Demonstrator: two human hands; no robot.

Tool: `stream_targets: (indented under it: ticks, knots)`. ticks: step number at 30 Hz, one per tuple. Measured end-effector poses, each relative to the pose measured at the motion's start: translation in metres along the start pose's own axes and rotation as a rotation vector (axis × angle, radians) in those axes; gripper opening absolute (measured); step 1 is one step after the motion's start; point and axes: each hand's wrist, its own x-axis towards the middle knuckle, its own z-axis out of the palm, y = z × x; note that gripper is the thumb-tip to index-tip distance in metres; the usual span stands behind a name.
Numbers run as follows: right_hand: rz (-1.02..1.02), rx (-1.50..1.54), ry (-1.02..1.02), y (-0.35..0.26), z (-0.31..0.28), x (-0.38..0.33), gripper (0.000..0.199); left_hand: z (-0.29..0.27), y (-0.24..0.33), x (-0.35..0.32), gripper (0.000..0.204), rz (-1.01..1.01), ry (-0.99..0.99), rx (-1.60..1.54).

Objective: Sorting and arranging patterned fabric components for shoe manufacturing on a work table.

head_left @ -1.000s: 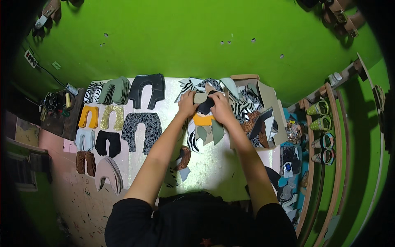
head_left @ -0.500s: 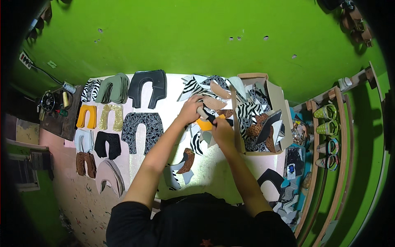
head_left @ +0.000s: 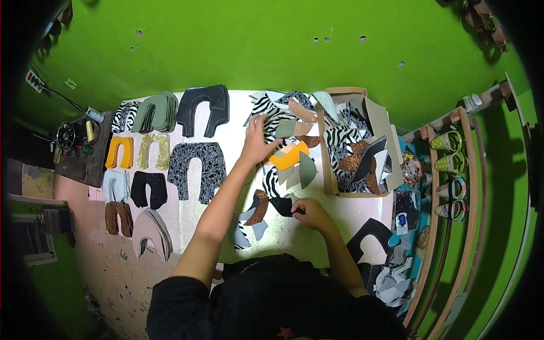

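Far left: dark side table point(head_left: 93, 161) with a black wheel point(head_left: 66, 135) and thread spool point(head_left: 94, 115). Then stacks of U-shaped cutouts on the tabletop point(head_left: 237, 113): zebra point(head_left: 123, 118), green point(head_left: 156, 112), big black point(head_left: 202, 105), orange point(head_left: 119, 152), gold point(head_left: 153, 152), black-grey patterned point(head_left: 195, 154), others below. Left hand point(head_left: 258, 146): fingers spread, at left edge of the loose scrap pile, zebra scraps point(head_left: 271, 120) next to it. Leopard scrap point(head_left: 259, 208) lies nearer the body, crowding the left end of the black scrap point(head_left: 281, 205); contact unclear. Orange scrap point(head_left: 290, 156) and green scrap point(head_left: 307, 171) lie beyond it. Right hand point(head_left: 313, 215) pinches the black scrap's right end, low over mid tabletop. Cardboard box point(head_left: 378, 122), full of mixed scraps, borders the pile on its right. Black arch piece point(head_left: 368, 228) at near right corner, then blue bin point(head_left: 424, 222), wooden rack point(head_left: 474, 164) with green sandals point(head_left: 447, 141).
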Motion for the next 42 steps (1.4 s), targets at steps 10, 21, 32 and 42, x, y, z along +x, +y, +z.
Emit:
stream_targets:
  ticks: [10, 21, 32, 42]
  knots:
    - [-0.129, 0.198, 0.248, -0.049, -0.024, 0.005, 0.029, -0.001, 0.012, -0.048, 0.041, 0.087, -0.574, 0.348]
    - [-0.191, 0.519, 0.193, -0.062, 0.006, -0.019, 0.034, -0.062, 0.019, -0.034, 0.022, -0.234, -0.321, -0.335]
    - [0.065, 0.205, -0.338, -0.039, 0.05, -0.039, 0.047, -0.142, 0.075, -0.14, 0.023, -0.234, -0.237, -0.219]
    - [0.19, -0.499, 0.497, 0.011, 0.041, 0.011, 0.05, -0.113, 0.065, -0.185, 0.04, -0.157, -0.611, -0.08]
